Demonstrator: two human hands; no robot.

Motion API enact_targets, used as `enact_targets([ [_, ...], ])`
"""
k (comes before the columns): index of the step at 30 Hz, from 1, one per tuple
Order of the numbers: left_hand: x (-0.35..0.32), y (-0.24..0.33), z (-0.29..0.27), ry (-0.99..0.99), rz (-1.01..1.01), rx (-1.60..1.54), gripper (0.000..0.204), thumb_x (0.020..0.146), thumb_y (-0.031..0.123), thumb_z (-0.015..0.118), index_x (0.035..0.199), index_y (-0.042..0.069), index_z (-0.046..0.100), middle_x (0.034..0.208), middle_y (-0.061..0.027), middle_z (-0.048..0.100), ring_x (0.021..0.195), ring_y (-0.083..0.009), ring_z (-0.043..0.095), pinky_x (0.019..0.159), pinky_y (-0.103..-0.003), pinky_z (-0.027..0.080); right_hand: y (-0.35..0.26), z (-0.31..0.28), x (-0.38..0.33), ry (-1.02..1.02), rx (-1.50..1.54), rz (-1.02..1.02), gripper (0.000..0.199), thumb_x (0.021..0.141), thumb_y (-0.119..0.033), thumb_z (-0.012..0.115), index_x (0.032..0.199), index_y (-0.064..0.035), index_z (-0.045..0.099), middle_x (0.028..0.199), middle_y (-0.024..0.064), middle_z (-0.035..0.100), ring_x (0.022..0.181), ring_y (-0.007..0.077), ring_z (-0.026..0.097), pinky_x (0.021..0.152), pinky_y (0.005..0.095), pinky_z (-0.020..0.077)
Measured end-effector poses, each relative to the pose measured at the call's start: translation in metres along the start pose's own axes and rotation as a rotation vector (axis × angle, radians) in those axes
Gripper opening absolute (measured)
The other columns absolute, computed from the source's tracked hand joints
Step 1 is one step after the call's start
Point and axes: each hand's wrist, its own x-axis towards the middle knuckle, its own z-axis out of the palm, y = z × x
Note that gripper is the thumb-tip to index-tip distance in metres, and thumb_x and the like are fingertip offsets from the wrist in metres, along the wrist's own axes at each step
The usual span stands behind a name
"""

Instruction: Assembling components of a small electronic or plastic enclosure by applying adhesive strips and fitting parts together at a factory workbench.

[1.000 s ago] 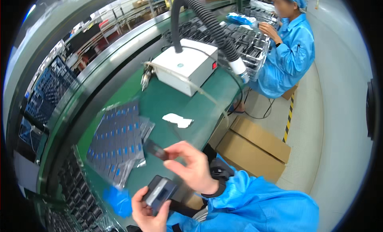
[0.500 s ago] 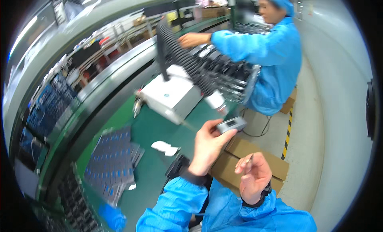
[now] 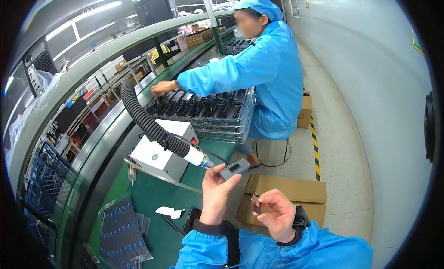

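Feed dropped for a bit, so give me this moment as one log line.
left hand: holds small grey device at hose nozzle | right hand: pinches small thin piece, unclear | co-worker: reaching into black trays

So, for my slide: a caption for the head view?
Left hand holds a small grey device near the hose nozzle.

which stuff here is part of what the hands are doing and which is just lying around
In hand:
- grey device, held up by left hand
- small piece, pinched in right hand
- hose nozzle, beside the device

Lying about:
- white scrap
- cardboard boxes
- black trays
- white box unit
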Motion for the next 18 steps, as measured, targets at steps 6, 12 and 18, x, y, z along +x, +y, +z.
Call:
enact_targets([
  [6,-0.021,0.009,-0.022,0.065,-0.014,-0.044,0.053,0.069,-0.001,0.074,0.113,-0.003,0.045,0.098,-0.0095,0.059,0.088,-0.0151,0.059,0.081,-0.026,0.047,-0.001,0.002,-0.008,-0.008,-0.057,-0.012,0.035,0.079,-0.021,0.070,0.097,0.0031,0.051,0.088,0.0090,0.049,0.072,0.0158,0.054,0.066,0.0279,0.0460],
  [12,-0.127,0.045,-0.055,0.202,-0.023,-0.163,0.058,0.066,-0.007,0.073,0.116,-0.002,0.044,0.110,-0.0123,0.054,0.103,-0.0194,0.055,0.090,-0.030,0.045,0.005,0.019,-0.005,-0.011,0.049,-0.082,0.033,0.083,-0.021,0.063,0.102,0.0024,0.051,0.087,0.0078,0.051,0.071,0.0148,0.052,0.067,0.0274,0.0437],
  [18,-0.267,0.039,-0.125,0.608,0.004,-0.093,0.069,0.066,-0.004,0.074,0.127,0.001,0.041,0.117,-0.0111,0.052,0.106,-0.0202,0.054,0.086,-0.032,0.048,0.028,0.053,-0.026,-0.182,0.094,0.002,0.046,0.082,-0.026,0.065,0.113,0.0038,0.050,0.098,0.0111,0.052,0.073,0.0163,0.048,0.065,0.0294,0.0403],
])
